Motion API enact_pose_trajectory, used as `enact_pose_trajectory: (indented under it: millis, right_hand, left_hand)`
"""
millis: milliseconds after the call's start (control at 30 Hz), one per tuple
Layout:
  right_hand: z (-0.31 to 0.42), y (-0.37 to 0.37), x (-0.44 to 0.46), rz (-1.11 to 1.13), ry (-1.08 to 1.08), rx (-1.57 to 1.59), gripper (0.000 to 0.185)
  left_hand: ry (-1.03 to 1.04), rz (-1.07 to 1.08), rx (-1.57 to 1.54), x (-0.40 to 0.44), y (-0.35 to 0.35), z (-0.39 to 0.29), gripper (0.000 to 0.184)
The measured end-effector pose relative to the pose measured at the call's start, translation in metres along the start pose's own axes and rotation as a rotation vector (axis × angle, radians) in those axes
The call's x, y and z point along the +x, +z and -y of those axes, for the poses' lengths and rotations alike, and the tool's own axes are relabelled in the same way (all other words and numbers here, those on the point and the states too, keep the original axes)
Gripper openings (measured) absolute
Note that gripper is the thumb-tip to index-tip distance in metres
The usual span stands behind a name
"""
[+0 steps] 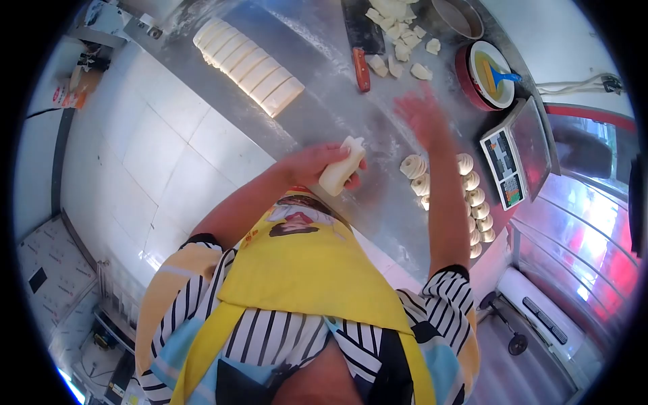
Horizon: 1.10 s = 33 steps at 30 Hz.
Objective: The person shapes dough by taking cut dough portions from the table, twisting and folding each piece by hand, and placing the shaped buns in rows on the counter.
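Landmark is the knife [362, 70], red-brown handle toward the wearer, on the metal worktop [317, 81]. Left of it: sliced dough log [250, 66], cuts side by side in one long row, lying at a slant. Nearer the wearer and slightly left of the knife: left hand [325, 160], fingers wrapped round the dough piece [342, 169], held up above the worktop edge (pale, stubby, one end ragged). Just right of the knife: loose flat dough scraps [399, 48], some overlapping. Right hand [422, 113] is right of the knife and closer to the wearer, fingers apart, motion-blurred (can't tell if it touches the worktop; nothing visible in it). Coiled dough rolls [476, 197] sit well to the wearer's side of the knife, showing both sides of the right forearm. Farther right of the knife: bowl of yellow liquid [483, 59] with blue-handled brush [505, 77] in it, then digital scale [505, 169], nearer the wearer than the bowl.
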State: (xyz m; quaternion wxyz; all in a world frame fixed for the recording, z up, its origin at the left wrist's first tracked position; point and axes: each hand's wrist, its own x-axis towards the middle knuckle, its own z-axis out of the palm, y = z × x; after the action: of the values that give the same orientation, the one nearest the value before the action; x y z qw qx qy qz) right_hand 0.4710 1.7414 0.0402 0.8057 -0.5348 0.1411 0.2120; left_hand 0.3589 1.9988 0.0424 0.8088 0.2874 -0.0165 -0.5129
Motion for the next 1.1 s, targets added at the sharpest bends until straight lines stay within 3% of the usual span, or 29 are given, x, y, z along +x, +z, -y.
enact_pose_trajectory:
  millis: [133, 200, 267, 300, 367, 467, 500, 600, 700, 800, 900, 967, 1000, 1067, 1100]
  right_hand:
    - [-0.040, 0.035, -0.078, 0.303, 0.092, -0.226, 0.045]
    - [-0.045, 0.051, -0.103, 0.236, 0.121, -0.027, 0.048]
    - [-0.064, 0.050, -0.114, 0.013, -0.015, -0.173, 0.047]
    - [-0.071, 0.052, -0.118, -0.102, -0.080, -0.246, 0.047]
    - [-0.083, 0.064, -0.127, -0.123, -0.023, -0.051, 0.049]
    - [-0.087, 0.052, -0.131, -0.183, 0.032, 0.035, 0.046]
    - [-0.085, 0.045, -0.130, -0.204, 0.046, 0.028, 0.044]
    - [-0.068, 0.027, -0.137, -0.243, 0.017, -0.389, 0.039]
    - [-0.058, 0.037, -0.157, -0.178, -0.269, -0.820, 0.034]
    - [-0.066, 0.027, -0.154, -0.167, -0.728, -1.357, 0.041]
    - [-0.063, 0.023, -0.152, -0.176, -1.004, -1.457, 0.041]
    - [-0.069, 0.022, -0.153, -0.146, -0.978, -1.423, 0.038]
    - [-0.074, 0.021, -0.154, -0.131, -0.964, -1.408, 0.036]
    - [-0.087, 0.021, -0.151, -0.277, -0.282, -0.664, 0.033]
    - [-0.092, 0.022, -0.149, -0.326, 0.048, -0.280, 0.032]
  left_hand:
    - [0.038, 0.032, -0.011, 0.013, -0.013, 0.007, 0.044]
    - [0.087, 0.052, -0.026, 0.016, -0.013, 0.006, 0.041]
    - [0.198, 0.053, -0.039, 0.028, -0.006, 0.004, 0.038]
    - [0.254, -0.073, -0.091, 0.034, 0.001, 0.003, 0.035]
    - [0.354, -0.328, -0.199, 0.045, 0.017, 0.007, 0.031]
    - [0.511, -0.391, -0.034, 0.060, 0.020, 0.013, 0.030]
    - [0.427, -0.419, 0.058, 0.060, 0.017, 0.011, 0.032]
    - [0.225, -0.477, 0.250, 0.054, 0.009, 0.007, 0.035]
    - [0.130, -0.482, 0.242, 0.055, 0.012, 0.007, 0.034]
    - [0.009, -0.477, 0.147, 0.054, 0.015, 0.011, 0.031]
    - [-0.056, -0.478, 0.106, 0.055, 0.008, 0.019, 0.026]
    - [-0.028, -0.526, 0.142, 0.057, 0.014, 0.025, 0.024]
    - [0.072, -0.568, 0.545, 0.055, 0.019, 0.026, 0.021]
    - [0.284, -0.608, 1.352, 0.050, 0.030, 0.026, 0.018]
    - [0.445, -0.567, 1.429, 0.052, 0.022, 0.032, 0.019]
